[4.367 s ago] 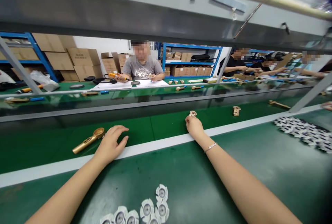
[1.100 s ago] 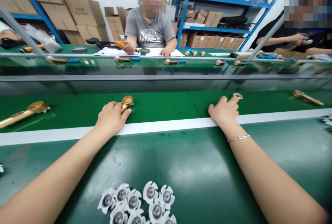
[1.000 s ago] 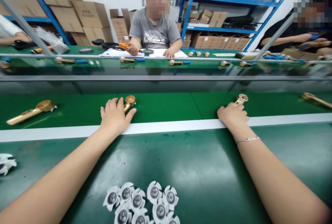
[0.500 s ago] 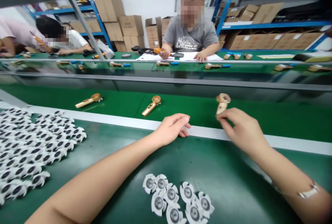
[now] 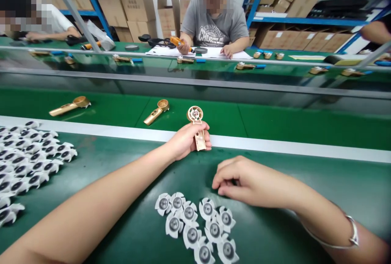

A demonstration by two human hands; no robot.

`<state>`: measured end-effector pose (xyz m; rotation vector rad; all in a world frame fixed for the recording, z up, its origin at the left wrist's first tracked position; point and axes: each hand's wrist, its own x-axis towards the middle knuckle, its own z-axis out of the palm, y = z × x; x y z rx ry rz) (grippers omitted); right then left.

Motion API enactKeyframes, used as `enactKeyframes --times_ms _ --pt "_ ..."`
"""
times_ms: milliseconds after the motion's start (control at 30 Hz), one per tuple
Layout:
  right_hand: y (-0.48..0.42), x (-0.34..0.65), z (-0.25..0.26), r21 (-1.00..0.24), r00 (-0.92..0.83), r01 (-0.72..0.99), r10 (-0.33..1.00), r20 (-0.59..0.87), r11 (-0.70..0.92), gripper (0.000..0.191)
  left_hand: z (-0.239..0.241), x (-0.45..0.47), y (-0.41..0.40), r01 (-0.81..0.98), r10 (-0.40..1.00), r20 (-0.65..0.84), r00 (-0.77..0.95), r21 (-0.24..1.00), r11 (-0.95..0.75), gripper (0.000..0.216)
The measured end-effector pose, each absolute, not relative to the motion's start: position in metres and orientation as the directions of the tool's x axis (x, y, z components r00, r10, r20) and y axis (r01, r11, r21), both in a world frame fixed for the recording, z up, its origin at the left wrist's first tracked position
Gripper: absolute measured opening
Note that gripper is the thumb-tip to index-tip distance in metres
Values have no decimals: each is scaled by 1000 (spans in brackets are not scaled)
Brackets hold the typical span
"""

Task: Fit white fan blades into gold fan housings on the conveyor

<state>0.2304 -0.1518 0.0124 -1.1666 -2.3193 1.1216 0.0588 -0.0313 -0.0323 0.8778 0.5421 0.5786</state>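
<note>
In the head view, my left hand is wrapped around the handle of a gold handheld fan housing. Its round head points up and away, showing spokes and a small motor in the middle. My right hand hovers over the near worktop with fingers loosely bent and nothing visible in them. Close below and to its left lies a loose group of several white fan blades, hubs facing up. Two more gold fan housings, one nearer and one farther left, lie on the green belt.
Many white fan blades lie in rows at the left. A white strip edges the green belt. Beyond a rail, a second line carries gold housings with blue parts. Across it, a person in grey holds an orange tool.
The gold fan housing has passed from my right hand to my left. My right hand has drawn back toward the loose blades. The view has tilted down and shifted right.
</note>
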Motion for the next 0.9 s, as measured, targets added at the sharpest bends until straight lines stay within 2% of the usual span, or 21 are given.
enactKeyframes --times_ms 133,567,667,767,900 --pt "-157 221 2 -769 -639 543 760 -118 338 27 -31 59 -34 -182 648 -206 733 859 479 25" --pt "-163 212 -2 -802 -617 523 777 -123 288 19 -34 57 -33 -128 622 -218 752 877 463 25" --pt "-161 216 1 -852 -523 505 834 -173 140 15 -33 58 -35 -122 625 -224 748 879 460 27" --pt "-157 221 3 -920 -395 387 889 -234 -71 9 -35 58 -35 -113 627 -215 749 890 441 27" --pt "-148 227 7 -968 -129 227 981 -143 -111 2 -36 59 -37 -105 628 -140 765 936 337 20"
